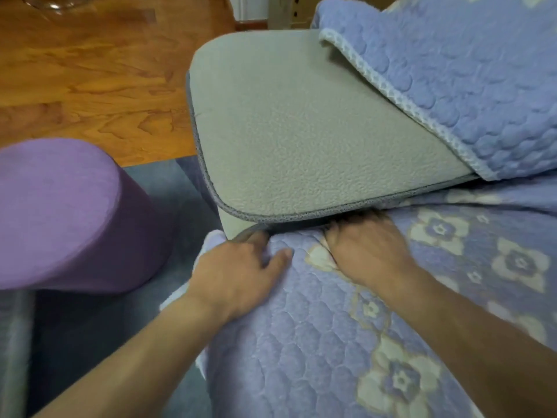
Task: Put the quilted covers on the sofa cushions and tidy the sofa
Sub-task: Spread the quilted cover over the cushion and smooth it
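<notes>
- Starting at the far left, a purple bolster (69, 212) lies on the blue-grey sofa seat (168, 188), well apart from both hands.
- Behind it, the wooden floor (90, 70) fills the upper left, with the base of something glass (51, 3) just showing at the top edge.
- Next comes the left hand (238, 267), palm down on the near corner of the lilac quilted cover (301, 342); its fingers are curled into the cloth and its thumb lies flat on top, so it seems to be gripping a fold.
- A white edge of the cover's underside (214, 239) peeks out just beside that hand.
- In the middle, a grey cushion (286, 131) with darker piping sits tilted, its near edge raised over the cover right above both hands.
- The right hand (367, 251) lies knuckles up on the cover, fingers bent down and pushed under the cushion's edge; the tips are blurred and hidden, so whether they pinch the fabric I cannot tell.
- To the right, the cover's cream flower pattern (437, 230) spreads across the seat.
- At the upper right, a second quilted cover (467, 79) with pale mesh trim is draped over the cushion's far corner.
</notes>
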Tool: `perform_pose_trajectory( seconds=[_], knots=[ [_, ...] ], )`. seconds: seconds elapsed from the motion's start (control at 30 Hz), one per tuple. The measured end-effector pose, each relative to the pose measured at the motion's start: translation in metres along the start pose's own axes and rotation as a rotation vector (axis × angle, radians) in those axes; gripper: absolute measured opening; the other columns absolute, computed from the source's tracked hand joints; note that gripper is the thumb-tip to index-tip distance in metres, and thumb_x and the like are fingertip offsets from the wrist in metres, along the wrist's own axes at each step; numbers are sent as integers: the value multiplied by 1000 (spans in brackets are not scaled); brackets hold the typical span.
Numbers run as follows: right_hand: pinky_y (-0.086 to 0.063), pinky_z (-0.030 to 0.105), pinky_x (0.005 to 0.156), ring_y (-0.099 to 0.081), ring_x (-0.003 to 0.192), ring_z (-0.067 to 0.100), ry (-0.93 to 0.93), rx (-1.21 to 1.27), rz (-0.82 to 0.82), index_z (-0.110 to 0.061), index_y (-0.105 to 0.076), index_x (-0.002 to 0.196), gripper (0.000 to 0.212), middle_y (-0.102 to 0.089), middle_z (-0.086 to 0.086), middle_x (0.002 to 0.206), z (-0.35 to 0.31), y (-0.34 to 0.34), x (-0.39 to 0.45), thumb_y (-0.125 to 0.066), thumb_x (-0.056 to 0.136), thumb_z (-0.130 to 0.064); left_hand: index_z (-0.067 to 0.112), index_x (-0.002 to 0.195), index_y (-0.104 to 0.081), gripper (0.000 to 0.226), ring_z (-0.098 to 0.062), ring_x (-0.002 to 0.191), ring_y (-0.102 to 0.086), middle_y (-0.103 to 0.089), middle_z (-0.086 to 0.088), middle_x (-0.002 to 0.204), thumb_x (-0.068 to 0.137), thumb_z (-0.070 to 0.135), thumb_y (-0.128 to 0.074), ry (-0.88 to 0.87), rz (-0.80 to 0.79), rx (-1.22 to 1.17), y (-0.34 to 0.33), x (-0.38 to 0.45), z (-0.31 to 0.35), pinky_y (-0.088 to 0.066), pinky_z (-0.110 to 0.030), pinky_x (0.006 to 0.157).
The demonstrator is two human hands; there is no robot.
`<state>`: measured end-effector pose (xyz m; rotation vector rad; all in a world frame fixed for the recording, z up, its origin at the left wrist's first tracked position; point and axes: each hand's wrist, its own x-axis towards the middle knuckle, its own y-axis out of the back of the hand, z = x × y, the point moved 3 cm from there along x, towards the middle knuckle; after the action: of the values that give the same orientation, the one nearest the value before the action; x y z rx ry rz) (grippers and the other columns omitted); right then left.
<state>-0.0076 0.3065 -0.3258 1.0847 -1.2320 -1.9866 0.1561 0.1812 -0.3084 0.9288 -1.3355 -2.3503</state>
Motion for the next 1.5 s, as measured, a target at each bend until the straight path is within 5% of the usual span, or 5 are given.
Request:
perform_pose_trajectory(
  seconds=[0.2, 0.4, 0.57, 1.33, 1.5],
  knots=[
    [-27, 44, 118, -38, 140, 23, 48, 414, -292, -28, -45, 144, 50, -39, 1, 156, 25, -9, 62, -28, 99, -42, 34, 140, -55, 77, -31, 135, -48, -54, -8, 146, 89, 82, -24, 275, -282, -308, -10, 41, -10, -32, -40, 113],
    [-32, 43, 104, -49, 124, 28, -74, 240, -1, -34, -55, 121, 57, -58, 2, 133, 77, -17, 0, -12, 91, -56, 14, 96, -67, 52, -35, 85, -68, -71, -14, 92, 87, 39, -22, -69, 79, 282, -16, 6, 67, -53, -41, 78],
    [-22, 54, 115, -42, 134, 32, -348, 185, -114, -31, -51, 137, 60, -49, 7, 146, 153, -40, 20, -15, 92, -49, 16, 132, -58, 76, -28, 130, -53, -58, -7, 140, 95, 71, -22, -86, -18, 217, -35, 60, 116, -39, -38, 106],
    [-33, 47, 111, -47, 133, 26, -226, 356, -39, -29, -50, 141, 67, -53, 0, 145, 147, -35, 23, -18, 87, -50, 35, 151, -39, 78, -19, 150, -24, -31, 6, 161, 90, 79, -20, 44, -211, 23, -29, 65, 124, -9, -31, 122],
    [-27, 48, 116, -37, 141, 25, -221, 410, -68, -38, -40, 147, 66, -43, -3, 153, 154, -46, 40, -27, 85, -58, 41, 122, -69, 68, -15, 102, -70, -75, 6, 108, 98, 61, -8, -41, -207, 446, -38, 66, 113, -51, -26, 93]
  ],
)
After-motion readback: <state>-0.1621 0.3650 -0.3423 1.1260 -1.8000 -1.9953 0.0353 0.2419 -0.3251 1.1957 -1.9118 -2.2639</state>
